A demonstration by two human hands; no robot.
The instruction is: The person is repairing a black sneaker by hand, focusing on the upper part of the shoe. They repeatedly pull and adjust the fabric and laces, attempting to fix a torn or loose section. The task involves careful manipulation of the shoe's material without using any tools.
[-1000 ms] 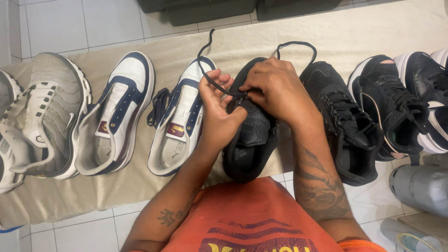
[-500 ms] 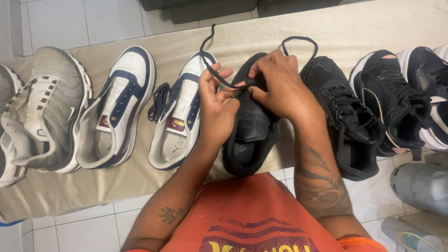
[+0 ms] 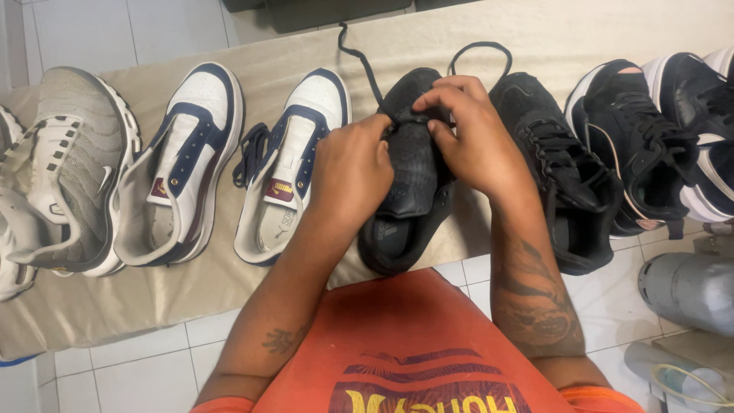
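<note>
Both hands have drawn closer together over the shoe's throat than they were half a second ago, and the lace strand then stretched between them is now gathered under the fingertips. Left hand (image 3: pixel 353 170) lies on the tongue of the black sneaker (image 3: pixel 409 183), fingers curled and pinching the black lace (image 3: pixel 359 57) at the upper eyelets; right hand (image 3: pixel 468 126) closes on the same point from 2 o'clock, fingertips pressed to the lace, though the exact pinch is hidden. Sneaker rests on the beige cloth (image 3: pixel 191 294), long axis running from heel at 6 o'clock to toe at 12 o'clock. Free lace ends trail beyond the toe toward 11 and 1 o'clock, away from both grips. White-and-navy sneaker (image 3: pixel 287 164) lies just beside at 9 o'clock, second black sneaker (image 3: pixel 558 168) at 3 o'clock. Neither hand is clearly nearer the eyelets.
</note>
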